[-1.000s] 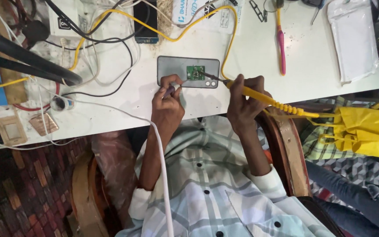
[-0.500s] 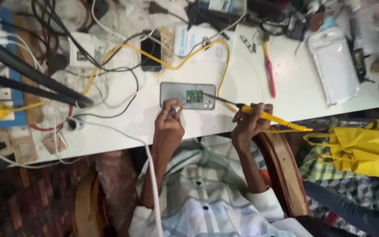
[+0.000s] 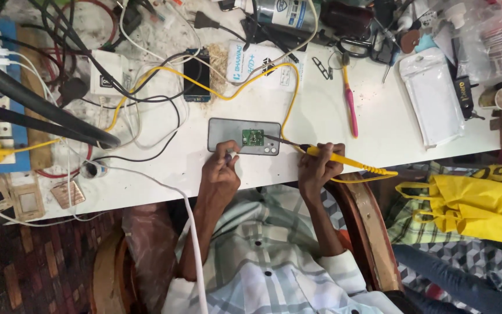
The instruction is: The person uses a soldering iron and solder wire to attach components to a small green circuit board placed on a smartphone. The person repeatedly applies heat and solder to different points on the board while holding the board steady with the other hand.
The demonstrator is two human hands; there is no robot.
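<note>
A grey phone [image 3: 228, 135] lies flat on the white table [image 3: 321, 157] with a small green circuit board [image 3: 253, 138] on top of it. My right hand [image 3: 319, 166] grips a yellow soldering iron [image 3: 344, 160], and its dark tip touches the board's right edge. My left hand [image 3: 222, 168] pinches a small thin tool [image 3: 229, 153] against the phone's near edge, just left of the board. The iron's yellow cable [image 3: 289, 87] loops away across the table.
A second phone [image 3: 196, 78], tangled black, white and yellow cables [image 3: 140, 99], a pink-handled tool [image 3: 351, 107], scissors [image 3: 352, 47], a bottle [image 3: 286, 11] and a clear plastic pouch [image 3: 431, 96] crowd the table. Black lamp arms [image 3: 36, 110] cross at left. A yellow bag [image 3: 472, 203] sits at right.
The camera has tilted, so more of the table's far side shows. Both hands stay at the phone, with the iron tip still on the board.
</note>
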